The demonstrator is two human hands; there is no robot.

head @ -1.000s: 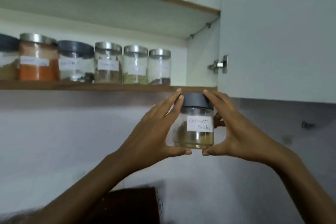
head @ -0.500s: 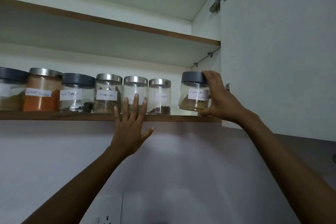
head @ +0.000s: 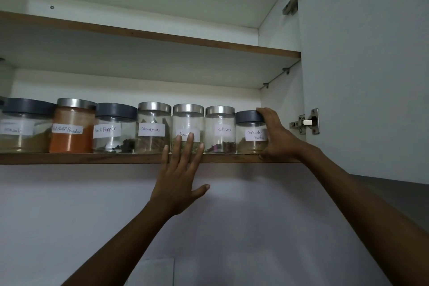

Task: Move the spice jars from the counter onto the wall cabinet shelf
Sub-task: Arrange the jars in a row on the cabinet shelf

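A glass coriander powder jar (head: 250, 132) with a dark lid stands on the wall cabinet's lower shelf (head: 92, 158), at the right end of a row of jars. My right hand (head: 276, 134) is wrapped around its right side and lid. To its left stand the cloves jar (head: 219, 130), a steel-lidded jar (head: 188, 123), the cinnamon jar (head: 153, 127), the black pepper jar (head: 115, 127), the red chilli powder jar (head: 73, 126) and one more dark-lidded jar (head: 23, 125). My left hand (head: 181, 176) is raised flat, fingers spread, in front of the shelf edge, partly covering the steel-lidded jar's label.
The open cabinet door (head: 371, 65) hangs on the right with its hinges (head: 306, 121) close to my right hand. An upper shelf (head: 162, 37) runs above the jars. A white wall (head: 69, 216) lies below the cabinet.
The coriander jar rose from below the shelf to the shelf's right end and now stands next to the cloves jar. My left hand let go of it and lifted, open, in front of the shelf edge.
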